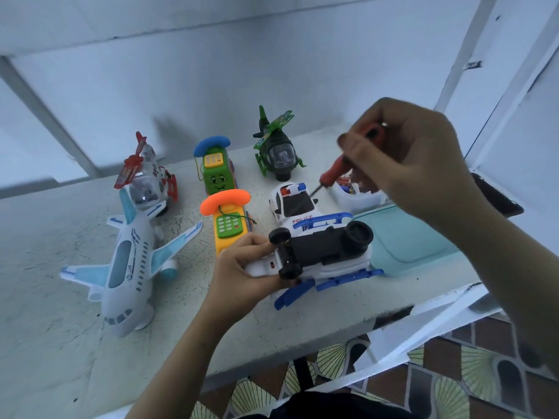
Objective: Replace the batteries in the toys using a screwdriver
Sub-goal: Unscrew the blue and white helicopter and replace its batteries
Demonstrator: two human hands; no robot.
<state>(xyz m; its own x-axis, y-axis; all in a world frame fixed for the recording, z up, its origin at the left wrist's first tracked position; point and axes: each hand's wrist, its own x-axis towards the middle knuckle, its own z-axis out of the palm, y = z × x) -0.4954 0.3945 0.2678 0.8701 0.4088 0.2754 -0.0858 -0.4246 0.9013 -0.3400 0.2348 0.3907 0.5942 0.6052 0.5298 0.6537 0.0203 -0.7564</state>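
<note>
while it is turned belly-up near the table's (54,313) front edge, the white-and-blue toy helicopter (323,252) is gripped by the left hand (242,267), fingers curled round its end. at 1 o'clock, the right hand (417,164) pinches a red screwdriver (334,172), tip clear of the toy. a police car (293,204) sits at 12 o'clock, a white airplane (127,267) at 9.

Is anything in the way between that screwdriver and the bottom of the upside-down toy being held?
Nothing visible covers the black underside of the upturned toy; it faces up, bare. The screwdriver in the right hand hangs over the police car just behind it.
</note>
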